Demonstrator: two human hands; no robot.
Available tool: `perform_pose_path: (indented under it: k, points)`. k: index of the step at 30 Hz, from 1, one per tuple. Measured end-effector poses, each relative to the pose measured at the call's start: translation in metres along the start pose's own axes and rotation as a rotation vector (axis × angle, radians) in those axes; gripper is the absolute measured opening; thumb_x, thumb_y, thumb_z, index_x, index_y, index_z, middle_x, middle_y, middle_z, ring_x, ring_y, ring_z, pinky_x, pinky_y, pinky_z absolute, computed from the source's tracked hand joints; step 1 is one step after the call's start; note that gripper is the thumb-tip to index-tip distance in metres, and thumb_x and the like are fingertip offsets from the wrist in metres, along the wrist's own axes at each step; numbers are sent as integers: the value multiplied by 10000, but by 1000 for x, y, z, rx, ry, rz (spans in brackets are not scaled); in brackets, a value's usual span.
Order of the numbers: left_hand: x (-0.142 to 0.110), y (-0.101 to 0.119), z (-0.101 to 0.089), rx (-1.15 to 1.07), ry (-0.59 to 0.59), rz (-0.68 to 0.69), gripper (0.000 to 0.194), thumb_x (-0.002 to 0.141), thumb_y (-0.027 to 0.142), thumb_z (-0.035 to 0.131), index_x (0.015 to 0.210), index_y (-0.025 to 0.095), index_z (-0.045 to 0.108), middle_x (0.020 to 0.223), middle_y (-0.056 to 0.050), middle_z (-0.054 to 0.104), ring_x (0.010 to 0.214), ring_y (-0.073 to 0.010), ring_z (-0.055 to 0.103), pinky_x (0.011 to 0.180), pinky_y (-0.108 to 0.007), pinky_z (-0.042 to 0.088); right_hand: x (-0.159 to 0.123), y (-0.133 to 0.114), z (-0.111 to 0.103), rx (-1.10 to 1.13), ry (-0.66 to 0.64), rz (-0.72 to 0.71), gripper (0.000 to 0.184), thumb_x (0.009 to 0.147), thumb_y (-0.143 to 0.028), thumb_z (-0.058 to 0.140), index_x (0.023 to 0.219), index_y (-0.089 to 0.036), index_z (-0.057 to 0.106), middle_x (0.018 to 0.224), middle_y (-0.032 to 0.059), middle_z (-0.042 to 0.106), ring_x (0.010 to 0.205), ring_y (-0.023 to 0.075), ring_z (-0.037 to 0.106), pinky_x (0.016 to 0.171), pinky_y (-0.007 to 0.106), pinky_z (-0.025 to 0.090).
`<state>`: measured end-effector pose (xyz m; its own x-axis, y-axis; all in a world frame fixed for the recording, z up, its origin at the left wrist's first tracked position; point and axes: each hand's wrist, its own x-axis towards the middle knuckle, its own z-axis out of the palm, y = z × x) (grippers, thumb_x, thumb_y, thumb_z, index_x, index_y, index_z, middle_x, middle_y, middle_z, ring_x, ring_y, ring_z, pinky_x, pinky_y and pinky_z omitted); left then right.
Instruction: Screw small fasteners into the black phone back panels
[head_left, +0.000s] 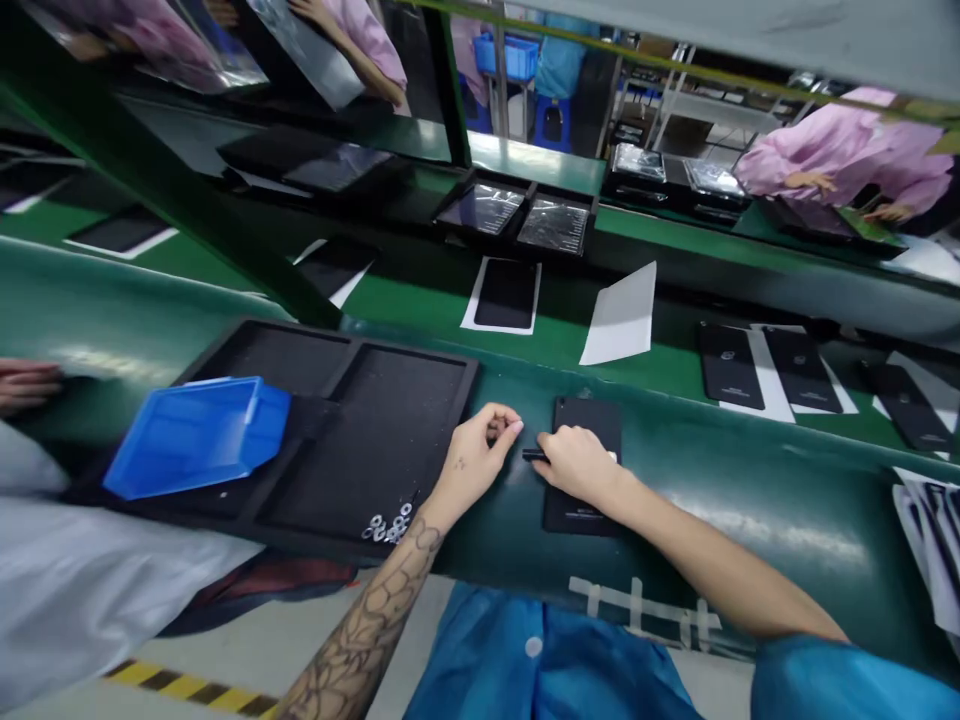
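Note:
My right hand (577, 465) rests on a black smartphone (583, 420) lying face down on the green bench, its fingers closed on a small black tool (534, 454) whose tip pokes out to the left. My left hand (480, 450) sits curled just left of that tip, off the phone. Whether it holds anything is hidden by its fingers. Behind my left wrist lies a black foam tray (367, 350), with a small heap of silver washers (388, 524) at its near edge and a blue plastic bin (199, 440) tilted on its left end.
A co-worker's hand (26, 385) and white sleeve (75, 580) come in at the left. A green conveyor (525, 320) runs behind, carrying several black phones on white sheets. Another person in pink (840, 160) works at the far side. Loose papers (930, 540) lie at the right.

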<state>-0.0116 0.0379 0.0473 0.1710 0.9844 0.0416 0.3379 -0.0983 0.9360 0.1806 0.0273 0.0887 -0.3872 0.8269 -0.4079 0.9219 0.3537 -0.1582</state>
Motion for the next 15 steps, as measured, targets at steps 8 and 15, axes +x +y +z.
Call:
perform_pose_path:
  k: [8,15]
  points:
    - [62,-5,16,171,-222,-39,100,936,290,735,939,197,771,909,-43,788,831,-187,707,784,-290,531,24,120,-3,428,598,74,305,1070,-373,600,1317,-248,728,1207,99,763,1053,290,735,861,370,559]
    - [95,-2,39,284,-320,-72,97,935,266,741,931,173,770,906,-48,799,778,-160,685,776,-274,528,114,162,-28,132,513,-16,459,1096,-422,566,1514,-254,650,1612,131,518,1111,322,709,864,413,557]
